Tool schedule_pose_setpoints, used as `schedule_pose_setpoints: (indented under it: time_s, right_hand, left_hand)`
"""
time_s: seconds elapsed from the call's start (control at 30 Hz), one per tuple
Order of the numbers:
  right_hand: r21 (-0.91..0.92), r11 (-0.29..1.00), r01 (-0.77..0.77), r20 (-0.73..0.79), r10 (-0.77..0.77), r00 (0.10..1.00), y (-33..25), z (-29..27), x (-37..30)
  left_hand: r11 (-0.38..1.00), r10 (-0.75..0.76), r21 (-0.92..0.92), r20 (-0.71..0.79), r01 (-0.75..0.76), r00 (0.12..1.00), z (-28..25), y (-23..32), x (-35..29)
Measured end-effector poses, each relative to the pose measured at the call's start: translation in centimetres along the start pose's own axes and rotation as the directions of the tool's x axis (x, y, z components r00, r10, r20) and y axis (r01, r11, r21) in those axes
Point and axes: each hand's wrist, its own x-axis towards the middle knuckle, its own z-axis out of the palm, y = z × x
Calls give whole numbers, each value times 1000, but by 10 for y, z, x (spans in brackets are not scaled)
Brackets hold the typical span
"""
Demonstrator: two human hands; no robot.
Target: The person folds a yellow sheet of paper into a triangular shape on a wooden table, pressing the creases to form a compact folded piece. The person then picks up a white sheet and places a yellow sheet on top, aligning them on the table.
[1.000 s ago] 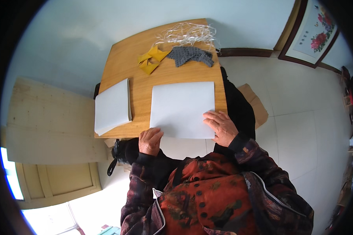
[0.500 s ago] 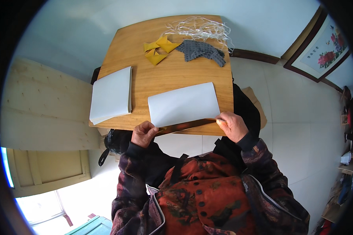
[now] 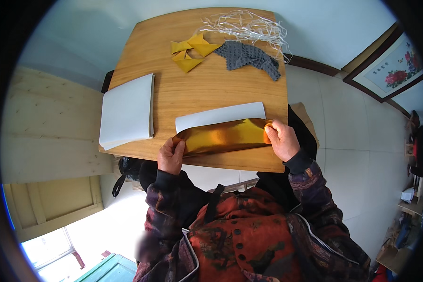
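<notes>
A sheet of shiny gold paper is stretched between my two hands above the near edge of the wooden table. My left hand pinches its left end, thumb on top. My right hand grips the right end the same way. The gold sheet bows upward along its far edge. Behind it, partly covered, shows a white sheet lying on the table; whether the two are joined I cannot tell.
A stack of white paper lies at the table's left. Folded yellow paper pieces, a grey textured cloth and a tangle of white strings lie at the far side of the wooden table. A black bag hangs below left.
The gold paper was seen nearly edge-on and now shows its broad shiny face, raised over much of the white sheet. Both hands still grip its ends.
</notes>
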Motion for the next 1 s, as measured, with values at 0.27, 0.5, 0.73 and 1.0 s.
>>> schedule_pose_setpoints:
  time_s: [0.27,0.5,0.73,1.0]
  right_hand:
    - [-127,992,22,-119,-37,992,-3,12,27]
    - [-112,989,-95,-170,75,983,-7,20,34]
    - [194,978,-74,-97,94,991,-12,15,12]
    - [-50,996,74,-234,-84,969,-6,25,13]
  left_hand:
    - [988,-109,105,-81,117,991,10,8,13]
    - [974,-85,195,-145,112,986,14,23,20]
    - [929,26,369,-152,32,988,18,38,23]
    - [917,-43,387,-140,95,989,15,35,29]
